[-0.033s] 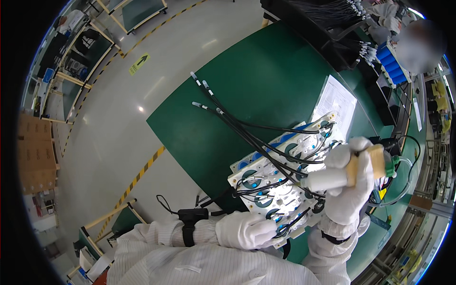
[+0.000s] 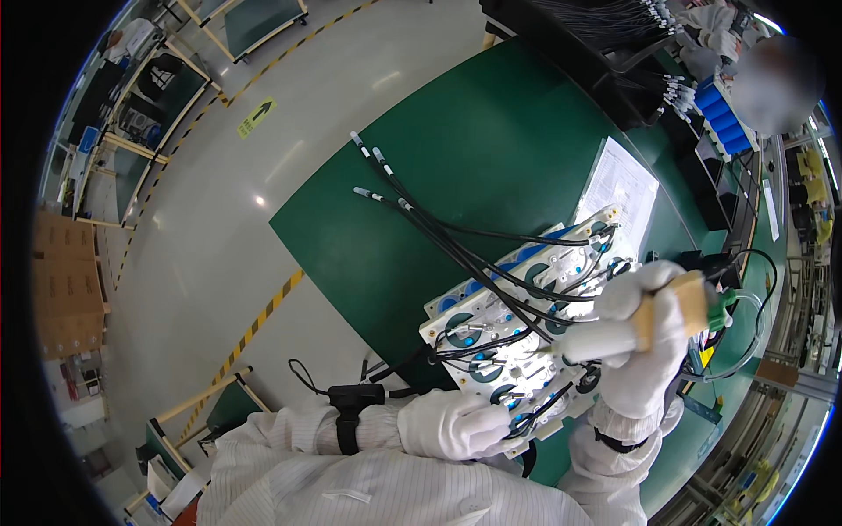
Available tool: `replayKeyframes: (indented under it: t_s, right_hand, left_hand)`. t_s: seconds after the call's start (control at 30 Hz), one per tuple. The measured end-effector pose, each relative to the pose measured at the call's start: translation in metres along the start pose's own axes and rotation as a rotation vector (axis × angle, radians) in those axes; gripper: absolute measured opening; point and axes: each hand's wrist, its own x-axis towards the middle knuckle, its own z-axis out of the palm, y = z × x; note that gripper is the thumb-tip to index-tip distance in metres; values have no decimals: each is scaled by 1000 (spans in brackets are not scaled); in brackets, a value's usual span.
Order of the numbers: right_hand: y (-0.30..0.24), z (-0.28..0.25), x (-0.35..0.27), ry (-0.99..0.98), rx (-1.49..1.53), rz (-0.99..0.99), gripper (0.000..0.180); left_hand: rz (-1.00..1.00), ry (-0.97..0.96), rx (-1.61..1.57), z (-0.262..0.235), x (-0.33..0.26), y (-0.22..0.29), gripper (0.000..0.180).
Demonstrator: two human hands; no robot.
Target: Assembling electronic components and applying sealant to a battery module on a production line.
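Here white panel [image 2: 526, 324], blue rings, black cables; right hand [image 2: 645, 342] gripping screwdriver [image 2: 614, 329], left hand [image 2: 452, 425] pinching cable.

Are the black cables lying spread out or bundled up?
Spread out: the black cables fan from the white board across the green table.

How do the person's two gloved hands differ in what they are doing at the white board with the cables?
The right hand is raised above the white board and wrapped round a pale, tan-handled tool; the left hand carries no tool and rests low at the board's near edge. The right hand stands upright, the left hand lies flat, fingers toward the black cables. Both wear white gloves and white sleeves.
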Motion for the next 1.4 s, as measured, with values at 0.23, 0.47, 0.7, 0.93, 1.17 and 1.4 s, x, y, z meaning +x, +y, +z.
replayKeyframes:
  t_s: [0.23, 0.47, 0.7, 0.93, 1.17, 1.4]
  right_hand:
    - [11, -3, -11, -31, -275, 264, 20]
    - [15, 0, -8, -75, -379, 231, 10]
    - [9, 0, -6, -107, -546, 274, 25]
    - [12, -4, -5, -104, -413, 276, 28]
    - [1, -4, -3, -64, -426, 245, 30]
    - [17, -34, -25, -186, -357, 340, 28]
  left_hand:
    - [55, -26, 121, 8, -2, -6, 12]
    - [108, 30, 162, 17, -7, -11, 12]
    - [88, 26, 78, 22, -11, -16, 12]
    - [45, -75, 8, 11, -1, -11, 11]
    - [-205, -95, -168, 28, -17, -21, 21]
    - [-309, -81, -309, 35, -18, -24, 26]
